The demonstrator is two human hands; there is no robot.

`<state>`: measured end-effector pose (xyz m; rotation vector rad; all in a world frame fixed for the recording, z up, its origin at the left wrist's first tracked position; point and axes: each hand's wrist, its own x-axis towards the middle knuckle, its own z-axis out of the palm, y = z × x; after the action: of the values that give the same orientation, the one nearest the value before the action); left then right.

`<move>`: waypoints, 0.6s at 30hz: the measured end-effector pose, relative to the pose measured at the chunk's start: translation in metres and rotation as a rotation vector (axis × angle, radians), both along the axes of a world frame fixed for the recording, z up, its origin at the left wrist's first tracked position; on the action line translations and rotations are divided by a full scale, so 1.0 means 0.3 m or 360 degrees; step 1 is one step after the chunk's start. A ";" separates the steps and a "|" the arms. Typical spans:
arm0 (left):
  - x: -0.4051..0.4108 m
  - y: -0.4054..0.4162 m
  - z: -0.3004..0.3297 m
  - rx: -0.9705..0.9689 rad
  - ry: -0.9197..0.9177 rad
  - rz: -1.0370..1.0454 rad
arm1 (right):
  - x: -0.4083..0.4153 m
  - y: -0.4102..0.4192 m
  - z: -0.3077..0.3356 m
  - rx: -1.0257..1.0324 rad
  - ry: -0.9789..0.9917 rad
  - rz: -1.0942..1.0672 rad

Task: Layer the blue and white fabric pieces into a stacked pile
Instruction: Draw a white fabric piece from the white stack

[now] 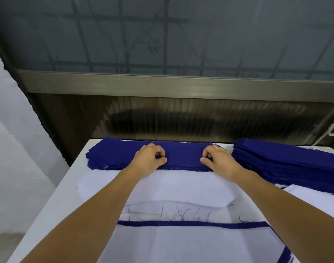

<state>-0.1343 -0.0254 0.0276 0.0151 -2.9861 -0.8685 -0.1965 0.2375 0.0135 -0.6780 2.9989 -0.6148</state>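
My left hand (150,158) and right hand (218,158) both rest on the blue stack (183,154) along the table's (67,183) far edge, fingers curled, thumb and fingertips pinching at its top blue piece. The stack reaches almost to the far left corner. Just nearer me, touching its front edge, lies a white pile (177,186) under my forearms. Nearer still, by the near edge, a layered pile (181,242) shows white cloth on top with a thin blue strip and loose threads at its far edge. A second, thicker blue stack (287,164) sits at the far right corner, beside my right hand.
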 end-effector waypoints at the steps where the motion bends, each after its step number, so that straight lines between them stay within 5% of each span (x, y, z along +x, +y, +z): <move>1: -0.007 0.000 0.001 0.0015 -0.0018 0.0002 | -0.008 -0.001 0.001 0.0009 -0.0004 0.0005; 9: -0.061 0.014 0.014 -0.0100 -0.0188 0.0002 | -0.076 -0.030 0.023 0.0241 -0.0077 0.0052; 18: -0.086 0.038 0.002 -0.0262 -0.0070 0.0102 | -0.070 -0.050 0.021 0.0086 -0.0210 -0.0105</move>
<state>-0.1600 -0.0142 0.0281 0.1261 -3.0684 -0.6220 -0.2175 0.2226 0.0197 -0.5163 2.9134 -0.5557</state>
